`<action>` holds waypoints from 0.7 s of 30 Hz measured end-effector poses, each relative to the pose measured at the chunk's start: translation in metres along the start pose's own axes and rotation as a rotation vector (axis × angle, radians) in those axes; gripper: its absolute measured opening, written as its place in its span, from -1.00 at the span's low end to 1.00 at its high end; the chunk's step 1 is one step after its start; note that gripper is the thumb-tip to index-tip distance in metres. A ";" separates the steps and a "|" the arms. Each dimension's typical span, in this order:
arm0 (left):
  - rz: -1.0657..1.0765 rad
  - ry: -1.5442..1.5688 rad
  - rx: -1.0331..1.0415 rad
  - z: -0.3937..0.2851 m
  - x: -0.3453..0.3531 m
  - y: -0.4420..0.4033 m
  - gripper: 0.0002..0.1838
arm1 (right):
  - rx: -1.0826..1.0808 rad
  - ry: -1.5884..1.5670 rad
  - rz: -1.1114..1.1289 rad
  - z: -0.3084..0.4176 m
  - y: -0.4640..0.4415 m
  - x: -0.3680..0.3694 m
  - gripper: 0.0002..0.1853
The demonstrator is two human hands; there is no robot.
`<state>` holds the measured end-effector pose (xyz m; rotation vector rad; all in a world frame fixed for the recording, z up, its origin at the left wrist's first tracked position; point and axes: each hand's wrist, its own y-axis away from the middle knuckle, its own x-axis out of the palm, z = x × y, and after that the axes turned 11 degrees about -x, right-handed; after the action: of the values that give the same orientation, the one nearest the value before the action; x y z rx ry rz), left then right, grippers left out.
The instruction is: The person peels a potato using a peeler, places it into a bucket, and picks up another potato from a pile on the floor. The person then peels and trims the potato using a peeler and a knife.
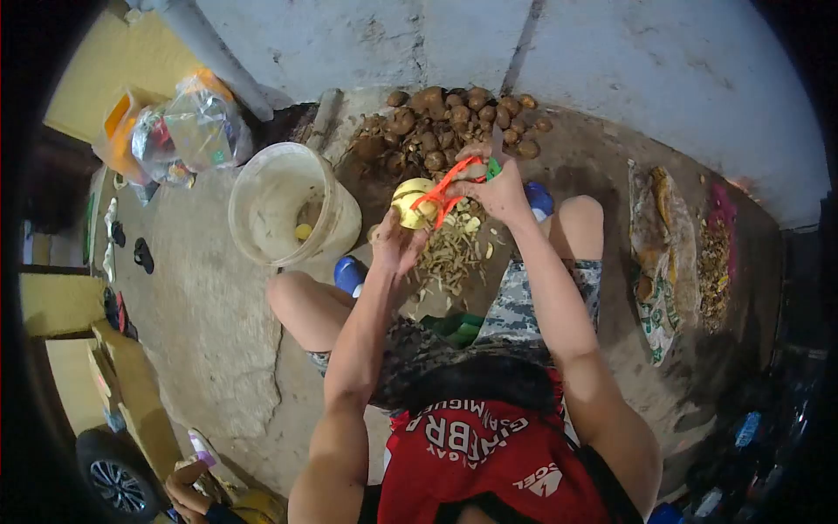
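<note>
My left hand (398, 246) is closed around a yellow, largely peeled potato (410, 199) with some darker streaks. Beside it, my right hand (502, 194) grips an orange-red peeler (452, 185), its forked end against the potato's right side. A green piece (494, 168) and a grey, blade-like shape also show at the right fingers; how they join is unclear. Below both hands lies a heap of peelings (454, 258) on the floor between my feet. Unpeeled brown potatoes (432, 131) are piled beyond my hands, towards the wall.
A whitish bucket (336, 218) stands to the left, with a yellow piece (303, 231) inside. Filled plastic bags (192, 131) sit at upper left. Sacks (663, 253) and a strip of scraps (714, 271) lie at right. Another person's arm (188, 489) shows at lower left.
</note>
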<state>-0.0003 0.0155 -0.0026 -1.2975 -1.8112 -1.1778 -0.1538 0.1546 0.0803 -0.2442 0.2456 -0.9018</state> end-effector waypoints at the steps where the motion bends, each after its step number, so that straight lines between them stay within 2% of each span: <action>1: -0.003 -0.002 0.002 -0.001 -0.001 0.000 -0.34 | 0.023 0.025 0.000 -0.003 -0.001 0.000 -0.54; 3: 0.003 0.028 0.039 0.001 -0.006 -0.002 -0.34 | 0.047 0.049 -0.001 -0.018 -0.006 -0.009 -0.57; 5: 0.053 0.027 0.030 0.002 -0.013 -0.002 -0.35 | 0.125 -0.195 -0.189 -0.040 -0.013 -0.027 -0.55; 7: 0.157 0.074 0.081 0.004 -0.013 -0.003 -0.36 | 0.085 -0.191 -0.207 -0.035 -0.011 -0.022 -0.51; 8: 0.162 0.078 0.087 0.005 -0.011 -0.003 -0.36 | 0.106 -0.117 -0.116 -0.032 -0.005 -0.014 -0.48; 9: 0.077 0.100 0.043 0.006 -0.009 -0.004 -0.36 | 0.122 -0.043 -0.025 -0.022 -0.002 -0.004 -0.44; 10: -0.007 0.118 0.000 0.003 -0.007 -0.006 -0.36 | 0.059 0.009 0.021 -0.013 -0.003 -0.001 -0.45; 11: -0.002 0.114 0.008 0.000 -0.005 -0.008 -0.36 | -0.006 0.060 0.062 -0.005 -0.004 0.003 -0.45; 13: 0.087 0.035 0.077 0.002 -0.008 -0.004 -0.34 | 0.125 -0.036 -0.053 -0.016 -0.009 -0.006 -0.42; 14: 0.002 0.025 0.054 0.001 -0.011 0.000 -0.34 | 0.006 0.137 -0.098 -0.018 -0.012 -0.015 -0.41; 16: 0.051 -0.013 0.084 0.003 -0.017 -0.004 -0.34 | 0.068 0.098 -0.101 -0.019 -0.014 -0.024 -0.44; 17: 0.096 -0.048 0.113 0.004 -0.022 -0.006 -0.34 | 0.134 0.058 -0.100 -0.021 -0.014 -0.025 -0.47; 19: 0.092 -0.131 0.071 -0.003 -0.011 -0.001 -0.33 | 0.024 0.083 -0.058 -0.011 -0.003 -0.005 -0.59; 21: 0.107 -0.225 0.112 -0.005 0.005 -0.001 -0.31 | 0.069 0.127 0.064 0.013 0.002 0.004 -0.54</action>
<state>-0.0035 0.0130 0.0037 -1.4898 -1.9083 -0.8895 -0.1456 0.1543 0.0917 -0.1150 0.3372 -0.8616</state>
